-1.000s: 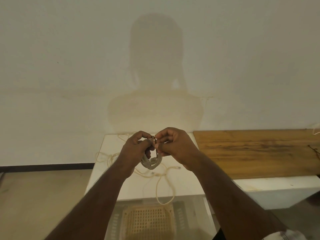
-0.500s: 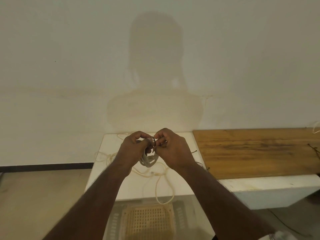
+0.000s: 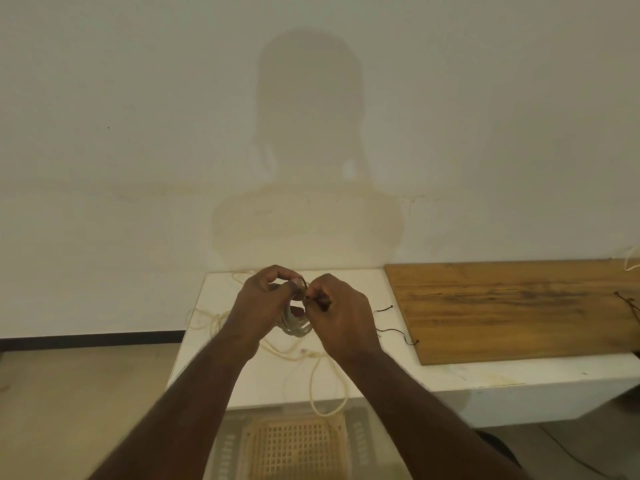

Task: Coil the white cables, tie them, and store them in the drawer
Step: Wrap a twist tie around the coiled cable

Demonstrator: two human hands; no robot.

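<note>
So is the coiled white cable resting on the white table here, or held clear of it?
Apart. The head view shows the coiled white cable hanging from the left hand, held above the white table; only loose cable lies there.

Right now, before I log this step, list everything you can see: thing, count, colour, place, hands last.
Coiled cable: one, white, held above the white table.
Tie: one, dark, thin, at the top of the coil.
Loose cables: count unclear, cream-white, sprawled on the white table, one loop over its front edge.
Spare ties: at least two, dark, beside the board.
Wooden board: one, brown, right.
Basket: one, tan, lattice, below the table front.
Left hand: grips the coil.
Right hand: pinches the tie.
</note>
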